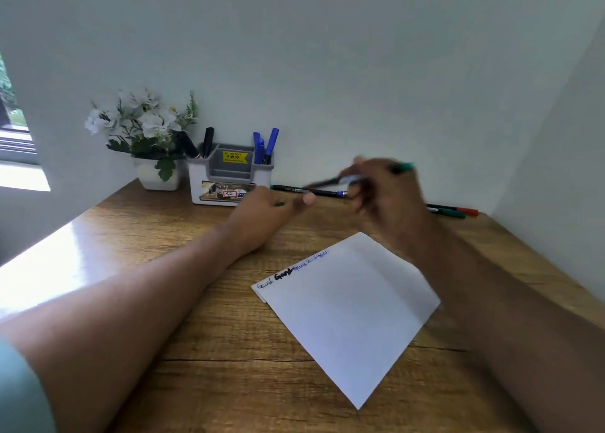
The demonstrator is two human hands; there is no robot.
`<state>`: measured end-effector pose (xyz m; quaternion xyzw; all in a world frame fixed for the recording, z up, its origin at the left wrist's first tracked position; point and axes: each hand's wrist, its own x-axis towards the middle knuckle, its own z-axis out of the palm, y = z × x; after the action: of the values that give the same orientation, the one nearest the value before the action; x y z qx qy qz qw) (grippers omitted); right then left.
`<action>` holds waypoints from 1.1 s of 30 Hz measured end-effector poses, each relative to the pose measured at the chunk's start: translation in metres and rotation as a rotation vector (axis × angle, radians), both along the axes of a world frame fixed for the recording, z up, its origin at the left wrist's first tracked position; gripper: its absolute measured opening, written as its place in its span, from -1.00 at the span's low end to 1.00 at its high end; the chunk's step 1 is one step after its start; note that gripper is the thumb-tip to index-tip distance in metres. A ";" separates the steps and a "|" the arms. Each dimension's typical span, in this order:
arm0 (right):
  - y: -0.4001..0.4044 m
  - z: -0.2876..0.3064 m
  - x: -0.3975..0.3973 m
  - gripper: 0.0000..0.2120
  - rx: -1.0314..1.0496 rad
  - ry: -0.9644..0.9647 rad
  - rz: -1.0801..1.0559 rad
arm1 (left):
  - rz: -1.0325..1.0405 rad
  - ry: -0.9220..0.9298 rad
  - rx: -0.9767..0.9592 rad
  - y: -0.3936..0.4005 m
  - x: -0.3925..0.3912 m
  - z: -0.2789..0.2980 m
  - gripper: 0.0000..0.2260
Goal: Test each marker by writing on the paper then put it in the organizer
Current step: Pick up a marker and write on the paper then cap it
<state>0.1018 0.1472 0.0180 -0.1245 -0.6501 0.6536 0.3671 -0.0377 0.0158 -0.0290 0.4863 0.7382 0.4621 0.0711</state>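
Motion blurs the right hand [383, 187] and its green-ended marker [402, 168]; the left hand [268, 213] hides a small green object.

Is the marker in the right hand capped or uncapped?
Cannot tell: the marker in the right hand is motion-blurred; only its green end shows clearly.

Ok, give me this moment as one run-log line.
right hand: grips green marker | left hand: holds green bit, blurred | organizer: black, blue markers | paper: test words | table: markers remain

right hand [383, 190] grips green marker [404, 167] | left hand [271, 210] pinches green cap [280, 204] | paper [350, 311] below
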 end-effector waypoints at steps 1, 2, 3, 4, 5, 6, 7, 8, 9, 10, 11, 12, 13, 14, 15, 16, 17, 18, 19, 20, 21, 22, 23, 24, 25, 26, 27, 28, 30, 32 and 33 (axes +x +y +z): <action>0.010 0.009 0.007 -0.74 -0.106 0.112 -0.008 | 0.056 0.002 -0.004 -0.001 -0.005 -0.001 -0.43; 0.020 0.015 0.015 -0.75 -0.174 0.201 -0.004 | 0.071 0.016 -0.005 -0.002 -0.007 -0.003 -0.43; 0.026 0.017 0.023 -0.77 -0.218 0.243 0.018 | 0.046 0.037 -0.014 -0.002 -0.008 -0.005 -0.44; 0.028 0.012 0.029 -0.78 -0.245 0.224 0.042 | -0.008 0.064 -0.038 -0.002 -0.010 -0.007 -0.50; 0.028 0.002 0.033 -0.80 -0.269 0.171 0.062 | -0.077 0.092 -0.073 -0.001 -0.010 -0.009 -0.59; 0.026 -0.009 0.035 -0.82 -0.280 0.108 0.069 | -0.143 0.117 -0.110 -0.001 -0.010 -0.009 -0.71; 0.023 -0.019 0.035 -0.86 -0.281 0.053 0.067 | -0.201 0.135 -0.145 -0.001 -0.011 -0.009 -0.80; 0.022 -0.027 0.034 -0.88 -0.269 0.012 0.060 | -0.250 0.150 -0.180 0.000 -0.011 -0.009 -0.83; 0.024 -0.033 0.032 -0.85 -0.249 -0.008 0.053 | -0.285 0.164 -0.222 0.001 -0.013 -0.009 -0.83; 0.025 -0.036 0.030 -0.81 -0.228 -0.026 0.051 | -0.307 0.176 -0.267 0.001 -0.014 -0.010 -0.79; 0.025 -0.038 0.028 -0.79 -0.207 -0.052 0.050 | -0.318 0.183 -0.304 0.002 -0.015 -0.010 -0.76; 0.025 -0.040 0.025 -0.80 -0.183 -0.083 0.057 | -0.329 0.190 -0.329 0.003 -0.015 -0.011 -0.73; 0.024 -0.042 0.023 -0.80 -0.146 -0.114 0.069 | -0.340 0.196 -0.338 0.004 -0.015 -0.011 -0.72; 0.024 -0.044 0.020 -0.79 -0.100 -0.144 0.075 | -0.342 0.196 -0.343 0.005 -0.016 -0.011 -0.72; 0.023 -0.046 0.018 -0.77 -0.050 -0.177 0.073 | -0.337 0.191 -0.348 0.005 -0.016 -0.011 -0.71; 0.022 -0.047 0.017 -0.77 -0.004 -0.211 0.067 | -0.329 0.188 -0.357 0.006 -0.017 -0.011 -0.70; 0.022 -0.048 0.017 -0.78 0.032 -0.245 0.066 | -0.326 0.187 -0.365 0.006 -0.018 -0.011 -0.69; 0.022 -0.049 0.017 -0.80 0.052 -0.273 0.074 | -0.324 0.188 -0.370 0.006 -0.017 -0.011 -0.68; 0.022 -0.049 0.017 -0.82 0.063 -0.294 0.084 | -0.326 0.190 -0.370 0.006 -0.017 -0.012 -0.68; 0.022 -0.050 0.017 -0.84 0.072 -0.308 0.091 | -0.328 0.193 -0.367 0.006 -0.016 -0.012 -0.68; 0.022 -0.050 0.017 -0.85 0.084 -0.319 0.091 | -0.329 0.197 -0.363 0.006 -0.016 -0.011 -0.68; 0.022 -0.051 0.017 -0.85 0.097 -0.329 0.084 | -0.329 0.201 -0.357 0.006 -0.016 -0.010 -0.68; 0.022 -0.052 0.017 -0.86 0.108 -0.336 0.075 | -0.327 0.206 -0.353 0.006 -0.016 -0.010 -0.68; 0.022 -0.052 0.017 -0.86 0.119 -0.340 0.068 | -0.328 0.206 -0.351 0.006 -0.015 -0.010 -0.68; 0.022 -0.053 0.016 -0.86 0.132 -0.342 0.063 | -0.328 0.204 -0.354 0.006 -0.016 -0.010 -0.68; 0.022 -0.053 0.016 -0.85 0.146 -0.344 0.060 | -0.329 0.200 -0.358 0.006 -0.016 -0.010 -0.69; 0.022 -0.053 0.016 -0.84 0.159 -0.347 0.058 | -0.331 0.198 -0.364 0.006 -0.017 -0.010 -0.70; 0.021 -0.053 0.017 -0.84 0.170 -0.349 0.055 | -0.331 0.198 -0.367 0.006 -0.017 -0.011 -0.70; 0.021 -0.053 0.016 -0.83 0.195 -0.352 0.051 | -0.328 0.210 -0.363 0.006 -0.016 -0.011 -0.70; 0.019 -0.053 0.016 -0.83 0.221 -0.358 0.049 | -0.326 0.223 -0.352 0.006 -0.015 -0.010 -0.70; 0.019 -0.053 0.016 -0.84 0.230 -0.361 0.052 | -0.327 0.223 -0.351 0.006 -0.015 -0.010 -0.70</action>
<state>0.1181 0.1664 -0.0347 -0.1801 -0.7786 0.5513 0.2395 -0.0528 0.0218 -0.0393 0.6272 0.7220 0.2530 0.1461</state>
